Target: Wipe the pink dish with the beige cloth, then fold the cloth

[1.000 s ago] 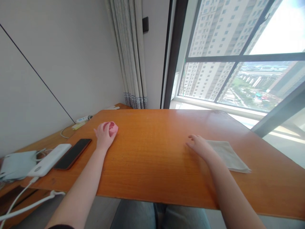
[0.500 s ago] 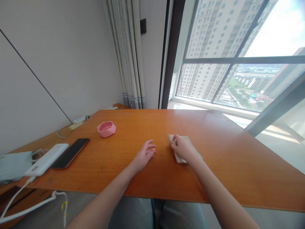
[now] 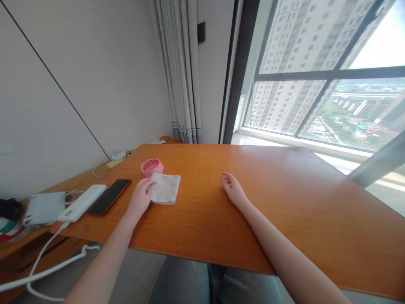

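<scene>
A folded whitish cloth [image 3: 166,189] is at the left part of the wooden table [image 3: 202,228]. My left hand [image 3: 141,195] pinches its left edge between thumb and fingers. Right behind the cloth stands a pink faceted bowl [image 3: 151,166], its near side partly covered by the cloth's corner. My right hand [image 3: 233,188] is apart from the cloth, over the middle of the table, with nothing in it and its fingers loosely curved and apart.
Left of my left hand lie a dark phone [image 3: 109,196] and a white power bank [image 3: 82,202] with a cable [image 3: 44,249] running off the table edge. A pale grey pouch [image 3: 47,207] is farther left. A power strip [image 3: 118,156] sits by the wall.
The cloth has gone from under my right hand to my left hand and leftward, near the pink bowl. My right hand has let go of it. The view has turned slightly left.
</scene>
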Tool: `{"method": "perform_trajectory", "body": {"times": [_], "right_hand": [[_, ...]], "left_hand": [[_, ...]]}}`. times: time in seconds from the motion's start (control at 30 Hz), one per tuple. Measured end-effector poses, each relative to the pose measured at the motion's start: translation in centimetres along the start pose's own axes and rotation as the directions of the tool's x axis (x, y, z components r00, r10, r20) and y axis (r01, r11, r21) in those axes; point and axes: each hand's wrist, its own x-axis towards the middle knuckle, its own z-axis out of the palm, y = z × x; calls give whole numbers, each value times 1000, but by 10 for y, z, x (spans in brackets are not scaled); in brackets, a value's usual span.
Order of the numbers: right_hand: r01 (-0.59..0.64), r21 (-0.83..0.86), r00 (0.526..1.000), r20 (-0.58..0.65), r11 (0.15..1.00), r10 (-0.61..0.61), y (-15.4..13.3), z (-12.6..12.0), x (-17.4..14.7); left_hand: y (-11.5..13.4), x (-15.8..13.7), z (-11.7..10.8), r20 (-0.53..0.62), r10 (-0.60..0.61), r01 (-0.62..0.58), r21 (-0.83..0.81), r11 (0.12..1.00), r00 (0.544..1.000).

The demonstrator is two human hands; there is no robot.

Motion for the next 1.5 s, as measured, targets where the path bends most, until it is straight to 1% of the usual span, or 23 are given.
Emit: {"method": "perform_trajectory", "body": {"times": [0.03, 0.1, 0.2, 0.3, 0.37, 0.43, 0.47, 0.5, 0.53, 0.6, 0.67, 0.73, 0.8, 0.83, 0.87, 0.9, 0.97, 1.03, 1.1, 1.2, 1.33, 1.4, 1.5], "right_hand": [[-17, 1, 1000, -11, 1000, 17, 1, 1, 0], [1, -31, 1000, 0, 1000, -1, -1, 3, -1], [83, -151, 992, 103, 985, -68, -8, 4, -4], [122, -246, 978, 193, 962, -75, -14, 2, -6], [119, -270, 976, 210, 956, -62, -16, 1, -5], [110, -281, 974, 220, 953, -47, -18, 0, -5], [107, -287, 973, 226, 952, -42, -19, 0, -4], [107, -292, 972, 231, 950, -38, -20, 1, -4], [106, -297, 972, 233, 949, -36, -21, 1, -3], [104, -302, 974, 225, 948, -35, -22, 1, -3], [101, -293, 974, 226, 951, -34, -21, 1, -3], [104, -268, 970, 242, 958, -38, -19, 0, -3], [102, -239, 970, 240, 966, -43, -18, -2, -2], [97, -234, 973, 228, 968, -42, -17, -2, -1], [91, -239, 976, 215, 967, -39, -17, -3, -1], [87, -256, 978, 205, 963, -34, -17, -3, 0], [90, -307, 978, 207, 947, -26, -19, -4, 1], [99, -332, 976, 218, 938, -26, -20, -4, 1], [96, -318, 975, 221, 943, -25, -21, -1, 1], [70, -296, 985, 172, 953, -19, -18, 6, 0], [36, -345, 999, 43, 938, -22, -14, 21, 9], [44, -405, 999, 44, 913, -28, -12, 26, 18], [79, -521, 994, 108, 850, -27, -11, 30, 32]], "left_hand": [[-12, -2, -8, -12, -8, 9, 50, 999, 1000], [-31, -6, -21, -5, -46, 46, 154, 987, 999], [-45, -13, -32, 45, -140, 117, 332, 936, 989], [-38, -18, -37, 92, -209, 144, 462, 875, 974], [-25, -18, -37, 51, -217, 154, 547, 823, 975], [-5, -15, -34, -37, -161, 149, 620, 771, 986], [6, -12, -30, -68, -110, 128, 633, 763, 992], [20, -7, -26, -75, -52, 88, 627, 774, 996], [35, -2, -20, -59, 5, 31, 601, 798, 998], [70, 9, -5, 35, 116, -118, 507, 854, 993], [112, 18, 14, 145, 197, -240, 400, 885, 970], [155, 23, 36, 278, 221, -308, 326, 894, 935], [192, 25, 58, 390, 282, -400, 266, 877, 877], [207, 25, 70, 429, 313, -437, 229, 870, 847], [217, 26, 81, 460, 322, -450, 201, 870, 828], [224, 28, 93, 469, 319, -442, 177, 879, 823], [227, 32, 113, 449, 297, -392, 136, 910, 843], [218, 38, 128, 421, 269, -346, 116, 931, 866], [204, 43, 136, 408, 250, -315, 101, 944, 878], [187, 46, 141, 388, 243, -284, 52, 957, 889], [181, 47, 145, 379, 275, -276, -52, 960, 884], [181, 46, 148, 376, 298, -275, -115, 954, 877], [180, 48, 150, 374, 310, -269, -159, 950, 874]]}}
